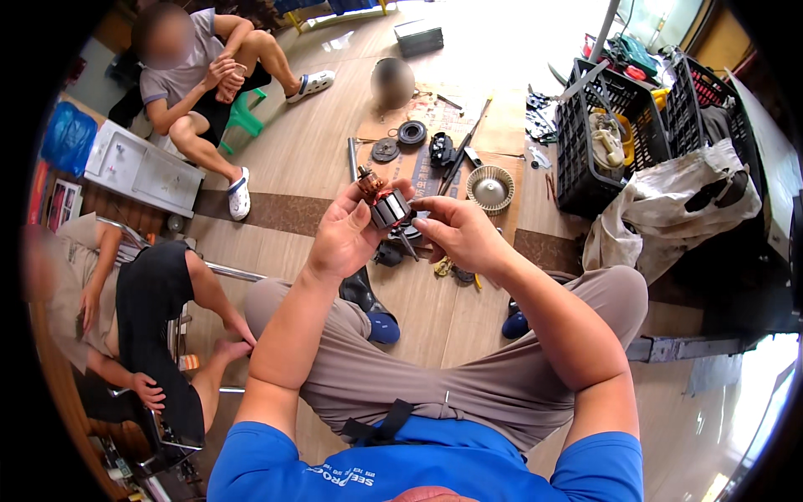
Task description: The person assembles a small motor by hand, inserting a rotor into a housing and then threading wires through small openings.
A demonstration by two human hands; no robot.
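A motor armature [390, 209], with a dark steel core, copper windings at one end and a long thin shaft, lies tilted in my left hand [339, 238]. The fingers and thumb there are wrapped round its winding end. On the other side, my right hand [460, 230] is closed in a pinch close against the core; whatever sits between those fingertips is too small to make out. Beyond both hands, on flattened cardboard [393, 113], are a round metal fan wheel [490, 189], a black ring-shaped part [411, 133], a grey disc [385, 150] and a black housing [441, 151].
Black plastic crates [615, 138] with tools and parts stand at the right, a white sack [673, 201] beside them. Two people sit at the left, one on a green stool [243, 117]. A grey box [419, 38] lies farther off. A long dark rod [465, 146] crosses the cardboard.
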